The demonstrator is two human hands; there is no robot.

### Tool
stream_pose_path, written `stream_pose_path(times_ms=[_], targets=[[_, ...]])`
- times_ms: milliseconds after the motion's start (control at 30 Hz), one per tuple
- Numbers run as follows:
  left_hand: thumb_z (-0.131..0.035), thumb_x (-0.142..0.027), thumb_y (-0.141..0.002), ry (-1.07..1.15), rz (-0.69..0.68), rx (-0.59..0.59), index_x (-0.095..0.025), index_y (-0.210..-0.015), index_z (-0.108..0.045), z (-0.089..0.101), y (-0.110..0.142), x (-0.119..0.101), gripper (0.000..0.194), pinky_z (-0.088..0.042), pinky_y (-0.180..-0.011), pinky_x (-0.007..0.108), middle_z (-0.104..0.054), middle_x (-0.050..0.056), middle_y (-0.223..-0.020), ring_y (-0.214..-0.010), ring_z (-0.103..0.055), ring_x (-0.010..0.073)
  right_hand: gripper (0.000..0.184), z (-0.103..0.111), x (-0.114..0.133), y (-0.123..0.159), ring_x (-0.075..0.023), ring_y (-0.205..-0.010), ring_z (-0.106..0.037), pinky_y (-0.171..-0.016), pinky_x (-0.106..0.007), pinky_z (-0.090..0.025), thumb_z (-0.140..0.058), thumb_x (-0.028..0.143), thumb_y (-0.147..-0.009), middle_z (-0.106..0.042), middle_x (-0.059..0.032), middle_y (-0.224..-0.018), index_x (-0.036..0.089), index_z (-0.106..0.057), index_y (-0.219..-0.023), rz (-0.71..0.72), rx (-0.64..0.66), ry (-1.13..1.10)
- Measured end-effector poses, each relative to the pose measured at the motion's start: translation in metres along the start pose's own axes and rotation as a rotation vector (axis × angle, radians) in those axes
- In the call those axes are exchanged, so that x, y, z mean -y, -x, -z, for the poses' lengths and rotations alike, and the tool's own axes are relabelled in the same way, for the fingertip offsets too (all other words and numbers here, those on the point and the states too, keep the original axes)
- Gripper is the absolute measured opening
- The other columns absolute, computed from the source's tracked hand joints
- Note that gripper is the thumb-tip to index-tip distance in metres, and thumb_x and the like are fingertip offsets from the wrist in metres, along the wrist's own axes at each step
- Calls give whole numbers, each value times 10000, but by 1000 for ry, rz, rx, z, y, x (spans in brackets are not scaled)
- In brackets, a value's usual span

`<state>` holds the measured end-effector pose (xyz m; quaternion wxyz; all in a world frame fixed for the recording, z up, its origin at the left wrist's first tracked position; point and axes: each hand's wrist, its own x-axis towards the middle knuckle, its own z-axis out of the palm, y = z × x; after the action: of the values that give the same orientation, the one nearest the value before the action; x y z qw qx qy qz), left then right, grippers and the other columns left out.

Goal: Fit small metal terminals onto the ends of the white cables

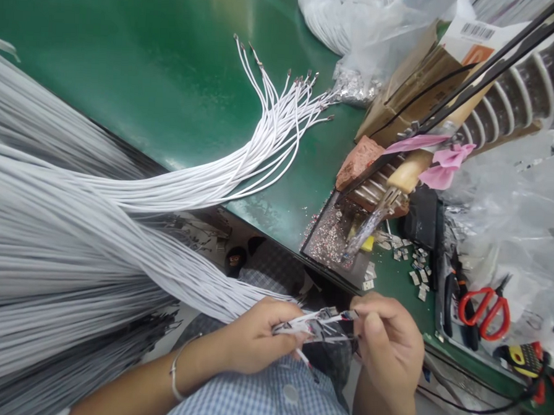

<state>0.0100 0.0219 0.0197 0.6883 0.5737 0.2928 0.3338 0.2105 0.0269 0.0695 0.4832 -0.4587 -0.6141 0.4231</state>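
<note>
Low in the head view, my left hand (263,337) is wrapped round a bundle of white cables (194,283), close to their stripped ends. Dark and reddish wire tips (329,322) fan out beyond its fingers. My right hand (385,343) meets these tips from the right, thumb and forefinger pinched at one cable end. How firmly it grips that end is partly hidden by the fingers. A second bundle of white cables (204,182) lies across the green table (125,82), its ends spread toward the back.
A soldering iron (384,201) with a wooden handle rests on a stand by a brick piece (358,162). Small metal connectors (419,274) lie scattered nearby. Red-handled scissors (485,314) sit in a tray at right. Plastic bags (504,213) and a cardboard box (404,90) stand behind.
</note>
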Motion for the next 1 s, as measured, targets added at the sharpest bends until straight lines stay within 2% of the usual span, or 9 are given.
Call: stream_pose_path(times_ms=[67,167,267,367,467,633,1000], targets=[[-451,-501,-946,-5,-7,6,-106,-735,-648,-2,1,1,490,-431,-564,213,-670,78,-661,-600,-606,148,161,0,2,-2,-143,-658,-506,-562,-251,-399,-572,192,-899,-556,3,-732,240,-668,-1020,23,8,22],[-461,-475,-953,40,-13,-2,-103,-805,-659,-3,2,2,447,-471,-623,217,-698,84,-722,-661,-641,157,150,-2,3,-4,-148,-698,-548,-599,-255,-426,-583,137,-879,-605,-1,-748,247,-669,-934,20,25,40],[-447,-464,-965,68,-19,-30,-107,-858,-658,-1,4,2,428,-491,-688,233,-703,84,-777,-721,-658,162,171,-2,3,-2,-122,-631,-540,-571,-231,-423,-560,104,-888,-594,21,-707,249,-647,-915,-28,15,20],[-441,-478,-962,18,-20,-57,-107,-895,-673,1,3,1,443,-487,-720,262,-697,99,-831,-771,-647,181,198,0,2,1,-118,-598,-533,-542,-223,-415,-547,84,-887,-591,26,-679,248,-637,-953,-38,72,-9],[-456,-498,-948,-44,-21,-89,-105,-860,-674,3,1,-2,458,-455,-659,249,-646,68,-765,-701,-593,161,199,2,2,2,-140,-653,-561,-567,-238,-438,-536,84,-883,-607,6,-713,244,-629,-956,-27,131,-50],[-428,-512,-953,-4,-36,-71,-130,-717,-603,4,0,-6,482,-391,-561,217,-547,6,-627,-580,-499,119,183,2,2,3,-158,-708,-571,-595,-263,-462,-520,121,-897,-593,-20,-774,238,-630,-985,-45,110,-94],[-403,-552,-949,-5,-44,-57,-132,-721,-605,3,-3,-10,519,-405,-587,227,-583,23,-621,-585,-522,126,179,-1,5,4,-166,-705,-574,-590,-286,-458,-523,132,-898,-612,-26,-782,249,-637,-971,-33,136,-121]])
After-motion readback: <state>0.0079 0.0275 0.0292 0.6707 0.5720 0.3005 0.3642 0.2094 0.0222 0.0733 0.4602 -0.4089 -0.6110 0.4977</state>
